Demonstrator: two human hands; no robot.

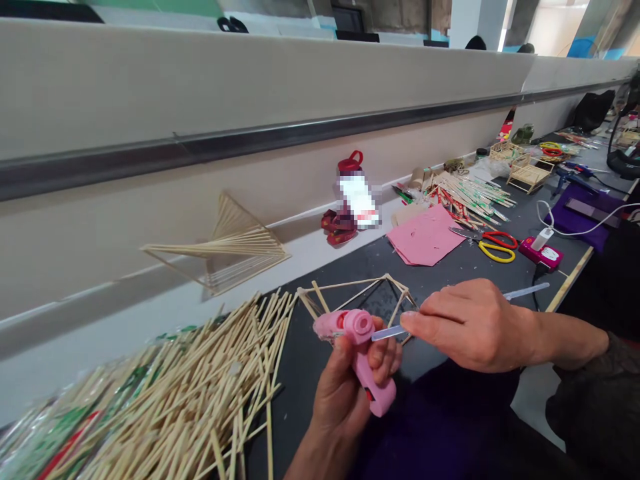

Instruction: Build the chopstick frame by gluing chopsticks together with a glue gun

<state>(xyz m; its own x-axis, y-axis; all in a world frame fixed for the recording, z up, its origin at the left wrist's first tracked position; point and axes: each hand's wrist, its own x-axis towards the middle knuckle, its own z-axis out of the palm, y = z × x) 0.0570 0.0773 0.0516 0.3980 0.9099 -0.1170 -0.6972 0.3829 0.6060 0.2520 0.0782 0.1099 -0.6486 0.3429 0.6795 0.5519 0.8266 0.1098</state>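
My left hand point(345, 380) is wrapped around a pink hot glue gun point(361, 330), its nozzle end pointing left. Between the fingers of my right hand point(467, 323) is a translucent glue stick point(387, 333); one end lies close by the back of the gun, the other sticks out past my knuckles to the right. I cannot tell whether the stick's tip is inside the gun. Just behind the gun, a small frame of joined wooden sticks point(350, 285) stands on the dark table, partly covered by my hands.
Loose wooden sticks point(200, 387) are heaped at left beside plastic-wrapped packs point(65, 427). A twisted stick model point(225, 247) leans by the wall. Pink paper point(425, 235), scissors point(493, 243), a magenta power strip point(541, 255) and more chopsticks point(470, 197) lie at right.
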